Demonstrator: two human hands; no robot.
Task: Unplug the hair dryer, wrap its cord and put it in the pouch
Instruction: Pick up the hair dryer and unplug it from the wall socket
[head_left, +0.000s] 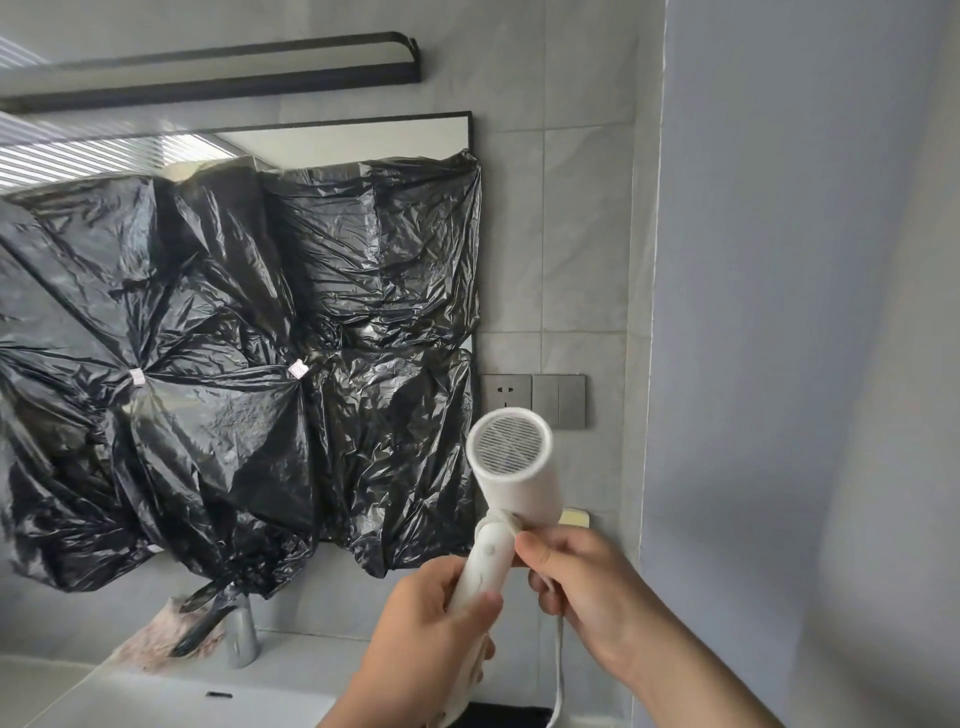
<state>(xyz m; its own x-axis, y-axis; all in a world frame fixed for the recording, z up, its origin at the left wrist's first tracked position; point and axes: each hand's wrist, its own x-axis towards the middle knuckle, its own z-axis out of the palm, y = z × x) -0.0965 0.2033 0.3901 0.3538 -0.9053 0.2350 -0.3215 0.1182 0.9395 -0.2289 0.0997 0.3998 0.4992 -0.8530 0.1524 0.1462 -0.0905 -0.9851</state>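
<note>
Left hand (431, 623) grips the hair dryer (514, 462) by its handle; right hand (582, 587) alongside pinches its cord (560, 670).

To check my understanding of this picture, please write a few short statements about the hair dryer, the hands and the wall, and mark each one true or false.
1. The left hand grips the handle of the white hair dryer. True.
2. A plug sits in the wall socket. False: the socket is empty.
3. The right hand holds nothing. False: it holds the white cord just below the dryer's hinge.
4. Black plastic bags cover most of the mirror. True.
</note>
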